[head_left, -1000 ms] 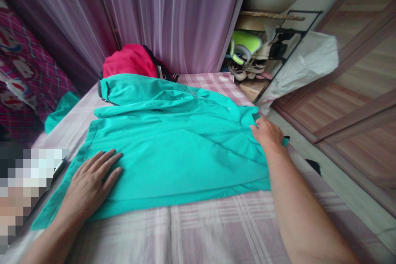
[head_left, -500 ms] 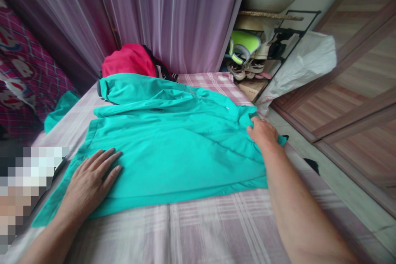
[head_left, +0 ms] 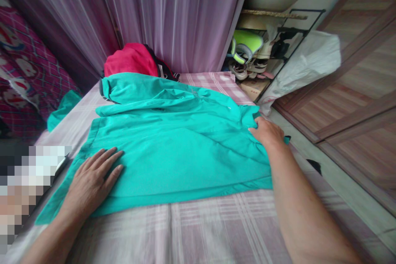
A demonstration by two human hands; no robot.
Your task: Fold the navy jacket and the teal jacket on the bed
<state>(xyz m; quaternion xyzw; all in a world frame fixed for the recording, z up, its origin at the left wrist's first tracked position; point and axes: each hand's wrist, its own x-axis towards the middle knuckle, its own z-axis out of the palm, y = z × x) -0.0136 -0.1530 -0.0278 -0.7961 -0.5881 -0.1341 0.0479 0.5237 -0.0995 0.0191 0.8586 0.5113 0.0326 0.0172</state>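
A teal jacket (head_left: 185,152) lies spread on its side across the plaid bed sheet (head_left: 204,231), its hem to the left and its collar end to the right. One sleeve (head_left: 139,84) stretches leftward along the far side. My left hand (head_left: 93,177) rests flat on the fabric near the hem, fingers extended. At the collar end, my right hand (head_left: 268,132) pinches the cloth between thumb and fingers. Soft creases run from that grip toward the middle of the jacket. The fingertips of my right hand are partly hidden.
Behind the jacket sits a red and black bundle (head_left: 131,60) against purple curtains (head_left: 185,16). A rack with shoes (head_left: 258,65) and a white plastic bag (head_left: 309,66) stand at the far right, near wooden doors (head_left: 355,90). Another teal cloth (head_left: 63,111) lies at the left.
The whole view has shifted slightly, so things appear a little farther right. Both hands keep their places on the jacket, and its layout looks the same.
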